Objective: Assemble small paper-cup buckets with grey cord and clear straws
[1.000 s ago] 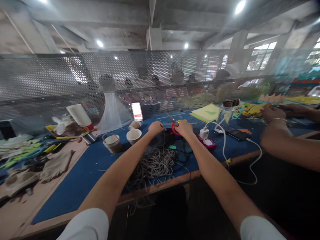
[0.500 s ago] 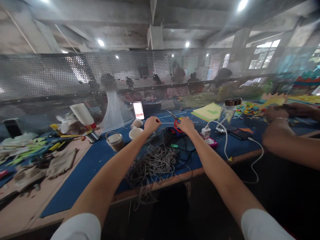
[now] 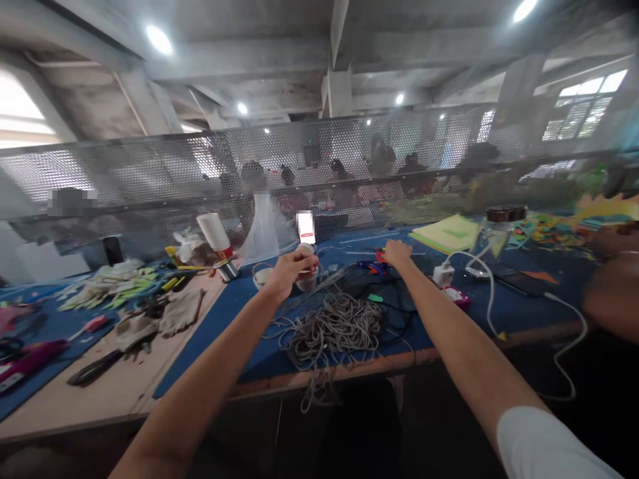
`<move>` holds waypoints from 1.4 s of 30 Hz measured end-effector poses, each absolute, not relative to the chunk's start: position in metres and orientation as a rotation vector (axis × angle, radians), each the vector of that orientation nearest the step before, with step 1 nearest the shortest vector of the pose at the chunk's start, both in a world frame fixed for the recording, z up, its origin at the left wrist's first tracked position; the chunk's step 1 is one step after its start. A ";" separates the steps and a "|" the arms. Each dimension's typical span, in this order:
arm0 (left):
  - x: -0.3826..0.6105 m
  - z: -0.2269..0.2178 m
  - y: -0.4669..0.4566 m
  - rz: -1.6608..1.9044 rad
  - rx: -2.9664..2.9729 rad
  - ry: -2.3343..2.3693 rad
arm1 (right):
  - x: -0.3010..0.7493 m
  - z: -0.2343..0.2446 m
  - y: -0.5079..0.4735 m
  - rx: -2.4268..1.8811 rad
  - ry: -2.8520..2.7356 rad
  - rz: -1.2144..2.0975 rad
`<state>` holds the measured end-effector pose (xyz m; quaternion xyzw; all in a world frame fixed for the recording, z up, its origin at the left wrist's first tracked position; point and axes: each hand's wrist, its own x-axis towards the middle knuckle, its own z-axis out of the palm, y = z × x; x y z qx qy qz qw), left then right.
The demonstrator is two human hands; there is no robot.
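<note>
My left hand (image 3: 292, 271) is closed in a pinch above the small cups; what its fingertips hold, if anything, is too small to make out. Just below it stands a pale cup (image 3: 306, 284), partly covered by the fingers. To its left is a small cup with a thin handle (image 3: 261, 275). My right hand (image 3: 398, 253) is low over the table, closed at the red-orange handles of the scissors (image 3: 380, 255); their blades barely show. Close by lies a blue tool (image 3: 372, 267), perhaps a glue gun. A heap of grey cord (image 3: 342, 329) lies between my forearms.
Stacked paper cups (image 3: 214, 233) lean on a can at left, near gloves (image 3: 182, 313) and green scraps. Yellow sheets (image 3: 446, 233), a lidded jar (image 3: 494, 233), a white charger (image 3: 442, 275) with cable and a phone (image 3: 522, 282) lie right. Another person's arm (image 3: 612, 286) reaches in there.
The view has turned left. My left hand has moved left over the cups. My right hand has lowered the scissors toward the table, and their blades no longer stand out.
</note>
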<state>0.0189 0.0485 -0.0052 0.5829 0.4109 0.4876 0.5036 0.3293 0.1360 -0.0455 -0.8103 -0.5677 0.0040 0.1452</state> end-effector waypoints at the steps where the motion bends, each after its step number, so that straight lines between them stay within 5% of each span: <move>1: 0.014 -0.008 0.045 1.177 1.408 0.963 | 0.330 -0.047 0.136 -2.340 -1.631 0.024; 10: 0.000 -0.027 0.031 1.231 1.242 0.851 | 0.318 -0.028 0.116 -2.191 -1.628 -0.004; 20: 0.003 -0.035 0.025 1.259 1.325 0.777 | 0.223 0.006 0.041 -0.955 -2.109 0.311; 42: 0.003 -0.042 0.017 1.074 1.292 0.718 | 0.209 -0.035 0.035 -0.770 -1.768 0.342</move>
